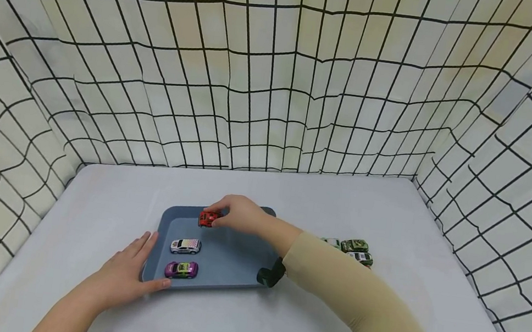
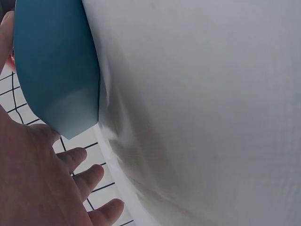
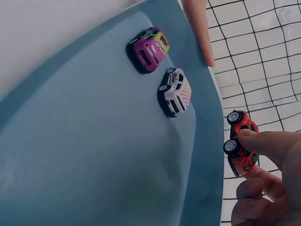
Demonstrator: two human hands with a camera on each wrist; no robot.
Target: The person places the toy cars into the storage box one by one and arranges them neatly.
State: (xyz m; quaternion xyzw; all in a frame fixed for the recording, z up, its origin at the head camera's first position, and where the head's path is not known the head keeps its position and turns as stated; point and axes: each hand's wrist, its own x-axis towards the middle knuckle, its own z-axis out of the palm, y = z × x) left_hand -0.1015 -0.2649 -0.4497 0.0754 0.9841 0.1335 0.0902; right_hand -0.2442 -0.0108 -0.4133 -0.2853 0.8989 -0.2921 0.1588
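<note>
My right hand (image 1: 240,215) pinches a red toy car (image 3: 243,143) between thumb and fingers, over the far left part of a blue-grey tray (image 1: 228,272). In the right wrist view the car's wheels show, turned toward the tray. A white toy car (image 1: 185,246) with a checkered patch sits in the tray on its left side. Nearer me, a purple and green toy car (image 1: 181,269) stands beside it. My left hand (image 1: 126,270) rests at the tray's near left corner, fingers straight along the outside and thumb on the near rim.
Several toy cars (image 1: 354,246), green camouflage and white among them, are grouped on the white table (image 1: 306,326) right of the tray, partly behind my right sleeve. A black wrist-camera piece (image 1: 270,273) hangs by the right forearm. Black netting (image 1: 263,105) over white cloth encloses the table.
</note>
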